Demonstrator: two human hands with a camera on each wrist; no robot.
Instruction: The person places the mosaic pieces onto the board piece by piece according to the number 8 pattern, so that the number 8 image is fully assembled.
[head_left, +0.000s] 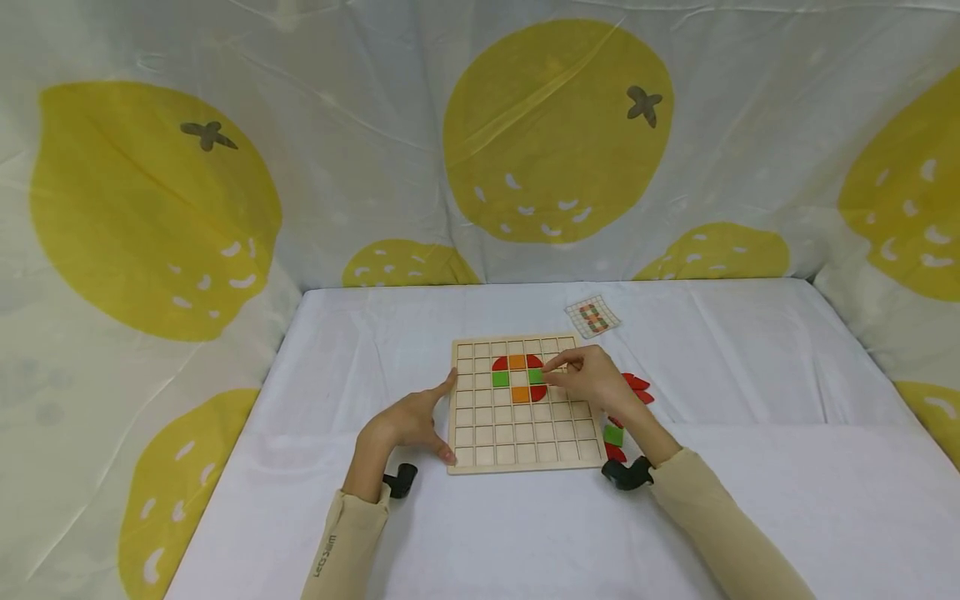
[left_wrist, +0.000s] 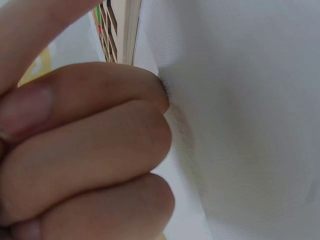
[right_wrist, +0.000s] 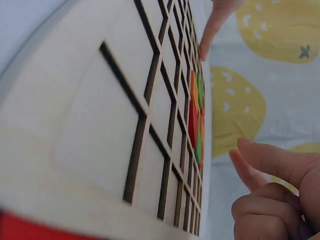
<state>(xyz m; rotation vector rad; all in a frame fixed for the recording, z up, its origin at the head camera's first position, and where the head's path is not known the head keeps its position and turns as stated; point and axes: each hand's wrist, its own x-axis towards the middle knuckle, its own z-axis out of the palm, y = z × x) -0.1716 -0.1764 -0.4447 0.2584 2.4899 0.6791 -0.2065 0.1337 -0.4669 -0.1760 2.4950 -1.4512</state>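
A wooden grid board (head_left: 487, 437) lies on the table. Near its upper middle sit orange squares (head_left: 517, 362), green squares (head_left: 500, 379) and red rounded-corner pieces (head_left: 537, 393), grouped around a bare cell. My left hand (head_left: 408, 419) is at the board's left side, with index finger and thumb spread along the edge; its other fingers are curled in the left wrist view. Over the board, my right hand (head_left: 588, 375) has thumb and index fingertips beside the right green square (head_left: 535, 377). In the right wrist view those fingertips appear off the surface, and no piece shows between them.
Behind the board lies a small pattern card (head_left: 593, 317) with a printed grid. Along the board's right side are loose red pieces (head_left: 637, 385) and a loose green square (head_left: 613, 434), partly behind the right forearm. A lemon-print cloth (head_left: 360, 167) hangs behind the table.
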